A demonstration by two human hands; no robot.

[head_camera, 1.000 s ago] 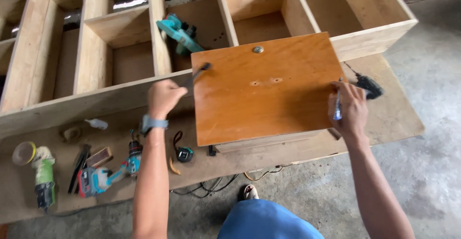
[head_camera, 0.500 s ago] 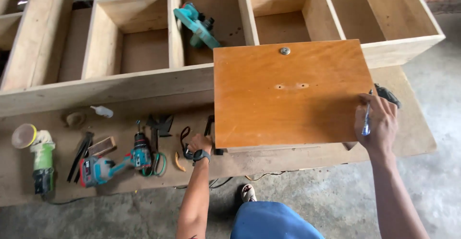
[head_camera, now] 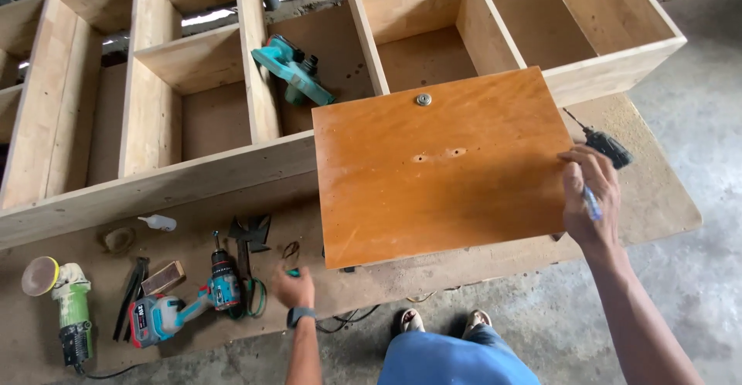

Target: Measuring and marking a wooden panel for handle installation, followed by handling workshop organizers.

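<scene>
An orange-brown wooden board [head_camera: 440, 192] with a metal knob [head_camera: 423, 100] and two small holes lies flat over the workbench [head_camera: 657, 199]. My right hand [head_camera: 587, 199] rests against the board's right edge and holds a blue pen [head_camera: 592, 202]. My left hand [head_camera: 292, 287] is at the bench's front edge, left of the board. It is closed around a small dark tape measure, of which only a teal bit shows above the fingers. A black clamp [head_camera: 249, 236] lies just left of that hand.
A large pale wooden shelf unit [head_camera: 154, 184] lies behind the bench, with a teal electric planer [head_camera: 292, 68] in one compartment. On the bench are a teal cordless drill [head_camera: 182, 308], an angle grinder [head_camera: 66, 304], a wood block [head_camera: 161, 277], a white bottle [head_camera: 158, 222] and a black drill [head_camera: 608, 146].
My left hand put the black clamp down left of the board, then closed on the tape measure and drew it toward the bench's front edge. My right hand stayed at the board's right edge.
</scene>
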